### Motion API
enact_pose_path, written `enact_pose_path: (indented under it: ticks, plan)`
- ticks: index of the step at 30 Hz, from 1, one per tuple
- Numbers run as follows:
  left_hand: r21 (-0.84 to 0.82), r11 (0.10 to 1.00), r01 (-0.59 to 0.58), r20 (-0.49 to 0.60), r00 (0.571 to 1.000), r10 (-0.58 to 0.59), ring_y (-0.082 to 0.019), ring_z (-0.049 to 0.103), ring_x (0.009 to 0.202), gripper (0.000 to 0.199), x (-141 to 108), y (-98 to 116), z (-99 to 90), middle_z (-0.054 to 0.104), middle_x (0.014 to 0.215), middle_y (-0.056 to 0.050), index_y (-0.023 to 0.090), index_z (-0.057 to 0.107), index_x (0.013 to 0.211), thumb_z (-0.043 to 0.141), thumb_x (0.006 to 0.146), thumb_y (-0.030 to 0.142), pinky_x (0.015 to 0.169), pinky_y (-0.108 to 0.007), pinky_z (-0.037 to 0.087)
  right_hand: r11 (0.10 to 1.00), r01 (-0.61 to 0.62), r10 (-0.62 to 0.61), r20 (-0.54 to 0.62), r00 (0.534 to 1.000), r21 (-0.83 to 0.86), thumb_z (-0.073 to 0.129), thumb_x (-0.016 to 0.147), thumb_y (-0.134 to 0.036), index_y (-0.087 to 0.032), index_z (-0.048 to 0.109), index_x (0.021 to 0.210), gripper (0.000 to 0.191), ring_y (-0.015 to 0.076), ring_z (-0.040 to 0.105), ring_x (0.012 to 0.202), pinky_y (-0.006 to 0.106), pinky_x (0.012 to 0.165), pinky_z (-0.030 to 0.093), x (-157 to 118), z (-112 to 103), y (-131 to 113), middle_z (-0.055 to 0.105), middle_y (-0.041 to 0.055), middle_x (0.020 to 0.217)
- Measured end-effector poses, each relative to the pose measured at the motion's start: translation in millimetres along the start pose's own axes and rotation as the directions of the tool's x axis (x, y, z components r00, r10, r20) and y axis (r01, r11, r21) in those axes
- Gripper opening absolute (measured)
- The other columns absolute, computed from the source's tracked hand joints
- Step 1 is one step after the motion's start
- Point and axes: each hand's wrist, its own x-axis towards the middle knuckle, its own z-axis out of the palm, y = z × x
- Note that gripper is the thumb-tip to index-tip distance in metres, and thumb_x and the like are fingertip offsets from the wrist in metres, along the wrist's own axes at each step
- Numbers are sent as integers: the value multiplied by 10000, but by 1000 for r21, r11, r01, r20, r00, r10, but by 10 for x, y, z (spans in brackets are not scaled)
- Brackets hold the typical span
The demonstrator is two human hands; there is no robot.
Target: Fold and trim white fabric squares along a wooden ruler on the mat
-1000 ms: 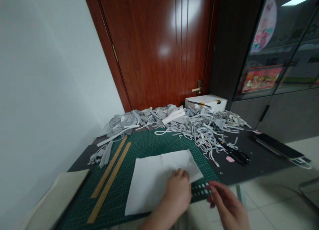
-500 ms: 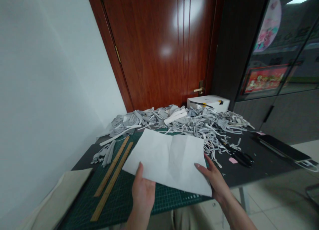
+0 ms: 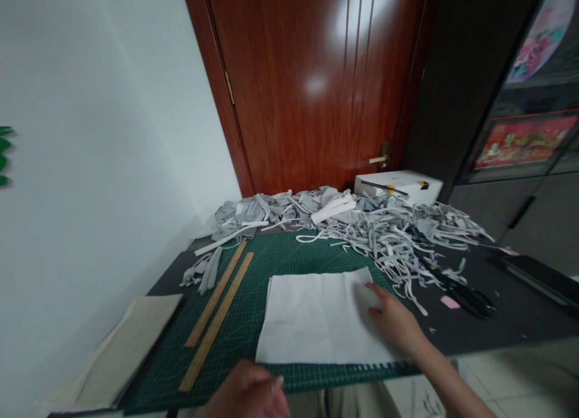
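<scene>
Okay, reading this like a clock with the white cloth (image 3: 316,321) in the middle and 12 toward the door (image 3: 307,104). Big change: the cloth isn't being held up off the mat like half a second ago; now it's lying on the green cutting mat (image 3: 280,255), toward the near edge. The left hand (image 3: 248,394) isn't gripping it anymore and is hanging around 7 o'clock, just off the corner. It's blurring too much for me to tell if those fingers are pinching anything. The right hand (image 3: 398,324) is staying at 3, thumb and index spread, seemingly resting along that edge. So I'd say the work is going from carrying to settling the cloth flat. It's still showing faint creases, and a second edge is peeking out at 10, so probably more than one layer.

Two wooden strips (image 3: 218,323) are lying at 9, the scrap pile (image 3: 375,225) is sprawling from 11 to 2, and black-handled scissors (image 3: 473,298) are sitting near 3 on the dark surface (image 3: 520,321).

Brands or text? I'm not making out any. The white box (image 3: 407,178) at 1 is showing a dark mark, too small to read, and the mat's printed marks aren't legible either.
</scene>
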Motion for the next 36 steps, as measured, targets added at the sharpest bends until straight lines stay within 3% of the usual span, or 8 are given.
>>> enact_pose_path:
  ticks: [2, 5, 11, 14, 18, 25, 30, 36]
  plan:
    - [129, 988, -80, -180, 978, 103, -215, 637, 791, 496, 223, 263, -200, 705, 830, -87, 134, 697, 814, 438, 796, 556, 671, -290, 500, 1000, -15, 15, 3, 1000, 19, 520, 744, -139, -86, 371, 1361, 637, 258, 534, 1165, 321, 952, 396, 99, -28, 18, 531, 174, 1302]
    - [423, 906, 11, -410, 894, 181, -178, 624, 824, 313, 709, 557, -469, 697, 900, -49, 160, 663, 977, 467, 826, 352, 694, -238, 465, 999, -41, 41, -6, 999, 28, 570, 750, -205, -87, 385, 1344, 633, 262, 580, 1088, 324, 896, 418, 260, -33, 56, 581, 179, 1218]
    - [588, 778, 222, -534, 829, 167, -210, 616, 861, 223, 1412, 580, -611, 661, 926, -134, 94, 640, 897, 552, 819, 283, 762, -263, 414, 991, -95, 83, -125, 989, -92, 617, 749, -261, -117, 595, 1092, 373, 266, 590, 1029, 321, 876, 422, 412, 69, 115, 603, 153, 1098]
    - [588, 767, 257, -576, 799, 174, -217, 601, 953, 269, 1496, 503, -618, 622, 1063, -168, 84, 602, 1001, 570, 819, 280, 806, -261, 397, 985, -117, 92, -191, 977, -123, 645, 734, -286, -98, 566, 1131, 446, 289, 567, 1065, 338, 883, 421, 409, 110, 156, 600, 172, 1107]
    - [553, 788, 271, -578, 806, 129, -195, 637, 865, 294, 1543, 480, -681, 672, 930, -103, 113, 584, 1046, 587, 817, 297, 726, -234, 413, 989, -131, 121, -121, 985, -72, 596, 775, -284, -92, 580, 1096, 375, 266, 624, 967, 312, 828, 442, 387, 121, 128, 645, 161, 1054]
    - [549, 818, 168, -575, 786, 225, -189, 642, 931, 512, 1523, 479, -637, 684, 992, -73, 163, 434, 1303, 583, 817, 219, 770, -233, 419, 994, -111, 108, -151, 983, -10, 524, 759, -164, -45, 338, 1368, 648, 264, 649, 975, 295, 804, 449, 366, 160, -48, 659, 197, 1099]
    - [372, 928, 39, -563, 804, 191, -206, 644, 843, 356, 1532, 362, -664, 695, 907, -76, 134, 590, 1116, 596, 776, 240, 725, -258, 450, 997, -72, 74, -164, 984, 19, 401, 831, -266, -104, 628, 970, 312, 248, 660, 842, 283, 721, 448, 439, 188, 71, 702, 152, 894]
    - [197, 974, -115, -461, 866, 195, -163, 618, 718, 349, 1568, 409, -738, 683, 807, 3, 184, 657, 985, 669, 657, 303, 621, -227, 441, 999, 27, -23, -165, 986, 24, 360, 846, -331, -159, 624, 754, 328, 215, 631, 668, 271, 630, 419, 443, 211, 114, 669, 115, 713]
